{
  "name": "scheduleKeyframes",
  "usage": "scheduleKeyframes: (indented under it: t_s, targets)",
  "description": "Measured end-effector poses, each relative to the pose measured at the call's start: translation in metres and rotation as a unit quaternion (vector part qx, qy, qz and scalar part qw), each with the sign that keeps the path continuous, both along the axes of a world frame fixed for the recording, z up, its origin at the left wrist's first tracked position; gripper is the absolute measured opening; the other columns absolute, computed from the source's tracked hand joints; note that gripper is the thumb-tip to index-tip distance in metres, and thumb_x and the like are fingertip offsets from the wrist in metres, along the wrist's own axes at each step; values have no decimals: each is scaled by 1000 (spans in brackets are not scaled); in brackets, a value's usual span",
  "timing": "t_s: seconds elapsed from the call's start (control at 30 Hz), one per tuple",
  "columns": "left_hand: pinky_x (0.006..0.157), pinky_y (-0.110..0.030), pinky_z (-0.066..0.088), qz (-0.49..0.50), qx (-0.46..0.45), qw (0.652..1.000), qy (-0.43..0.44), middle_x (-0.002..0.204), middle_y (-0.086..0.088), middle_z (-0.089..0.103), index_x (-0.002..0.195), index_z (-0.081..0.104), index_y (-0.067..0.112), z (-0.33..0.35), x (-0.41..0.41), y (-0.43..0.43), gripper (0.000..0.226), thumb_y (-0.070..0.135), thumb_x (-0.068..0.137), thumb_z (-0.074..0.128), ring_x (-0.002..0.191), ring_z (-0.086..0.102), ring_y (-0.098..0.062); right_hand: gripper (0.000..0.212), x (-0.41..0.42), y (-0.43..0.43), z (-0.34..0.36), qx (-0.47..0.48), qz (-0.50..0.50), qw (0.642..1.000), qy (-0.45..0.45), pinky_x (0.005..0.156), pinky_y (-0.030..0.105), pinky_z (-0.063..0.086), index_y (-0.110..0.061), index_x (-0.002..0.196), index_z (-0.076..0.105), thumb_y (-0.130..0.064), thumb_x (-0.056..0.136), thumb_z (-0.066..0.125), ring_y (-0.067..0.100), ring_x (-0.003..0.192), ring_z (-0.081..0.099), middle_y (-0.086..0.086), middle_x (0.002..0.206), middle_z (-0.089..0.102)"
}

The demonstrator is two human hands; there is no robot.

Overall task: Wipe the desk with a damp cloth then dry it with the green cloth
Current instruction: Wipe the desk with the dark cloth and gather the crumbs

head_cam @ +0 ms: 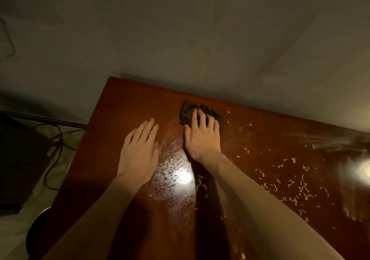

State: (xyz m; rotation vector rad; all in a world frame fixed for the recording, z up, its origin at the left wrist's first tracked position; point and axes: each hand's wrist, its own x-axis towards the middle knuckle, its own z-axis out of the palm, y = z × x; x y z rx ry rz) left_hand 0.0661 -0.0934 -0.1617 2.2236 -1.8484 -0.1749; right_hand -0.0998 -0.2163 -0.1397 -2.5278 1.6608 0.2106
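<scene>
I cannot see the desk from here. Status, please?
Left hand flat on desk. Right hand presses cloth near far edge. Crumbs scattered at right; wet patch between hands.

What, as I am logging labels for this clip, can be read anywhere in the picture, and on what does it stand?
No readable text: none shows on the wooden desk, the dark green cloth or the wall.
The pinkish tag on the dark object at the left: too small and blurred to read.
</scene>
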Motion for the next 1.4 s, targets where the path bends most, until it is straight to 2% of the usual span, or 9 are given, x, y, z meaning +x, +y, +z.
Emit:
scheduleKeyframes:
  t_s: [0.13, 0.37, 0.67, 0.77, 0.9, 1.03, 1.1, 1.23, 1.4]
  targets:
    - [126, -42, 21, -4, -14, 1000, 14, 169, -4, 32, 160, 38, 18, -1, -22, -49, 58, 35, 105, 33, 157, 24, -19, 58, 10, -34, 1, -69, 31, 996, 53, 120, 53, 24, -5, 146, 44, -42, 106, 26, 41, 142, 34, 18, 153, 42]
    - [128, -43, 17, 14, 4, 1000, 22, 172, 0, 24, 162, 34, 29, -5, -33, -56, 57, 42, 106, 30, 160, 13, -15, 45, -9, -85, 5, -95, 76, 987, 101, 123, 57, 17, -12, 127, 52, -44, 106, 28, 41, 130, 44, 14, 132, 51]
    - [129, -45, 17, 19, 9, 999, 37, 171, -1, 24, 161, 34, 28, -4, -33, -58, 59, 44, 105, 31, 160, 14, -15, 32, -81, -44, 4, -108, -48, 993, 23, 105, 52, 40, -11, 108, 53, -39, 105, 38, 38, 110, 49, 17, 118, 53]
    - [129, -44, 14, 17, 12, 999, 27, 172, 0, 21, 162, 32, 28, -6, -32, -59, 59, 45, 105, 30, 160, 11, -15, 34, -94, -28, 1, -95, -36, 995, 14, 102, 52, 42, -8, 108, 53, -39, 105, 39, 39, 106, 49, 19, 114, 53]
    - [129, -46, 15, 22, 4, 999, 30, 173, 0, 19, 163, 32, 29, -4, -35, -59, 60, 44, 105, 30, 161, 9, -14, 44, -91, -70, -13, -102, -55, 993, -23, 110, 52, 37, -3, 121, 50, -39, 103, 33, 44, 121, 45, 26, 131, 49]
    - [130, -46, 13, 24, 1, 1000, 19, 174, -1, 17, 163, 32, 29, -4, -35, -59, 59, 44, 105, 31, 161, 6, -16, 50, -84, -68, -14, -63, -33, 997, 7, 108, 48, 34, -3, 129, 47, -38, 103, 23, 39, 120, 43, 21, 131, 51]
    - [130, -46, 11, 23, 10, 1000, 8, 174, -1, 15, 163, 29, 30, -4, -34, -59, 60, 45, 105, 29, 161, 4, -16, 47, -88, -35, -9, -70, 9, 997, -30, 107, 47, 38, -2, 130, 51, -33, 102, 30, 37, 115, 45, 22, 129, 53]
    - [130, -44, 9, 22, 12, 1000, 10, 174, 0, 13, 164, 28, 30, -2, -34, -58, 60, 46, 105, 29, 161, 2, -15, 47, -90, -4, -7, -41, 29, 994, -99, 120, 44, 35, -1, 144, 51, -23, 102, 50, 35, 139, 43, 16, 145, 53]
    - [130, -45, 11, 33, 14, 999, 7, 174, 0, 16, 163, 29, 31, 0, -35, -59, 59, 46, 106, 30, 161, 4, -14, 62, -73, -77, -4, -28, -44, 997, -52, 123, 45, 30, 4, 149, 42, -18, 94, 58, 41, 146, 35, 21, 154, 43]
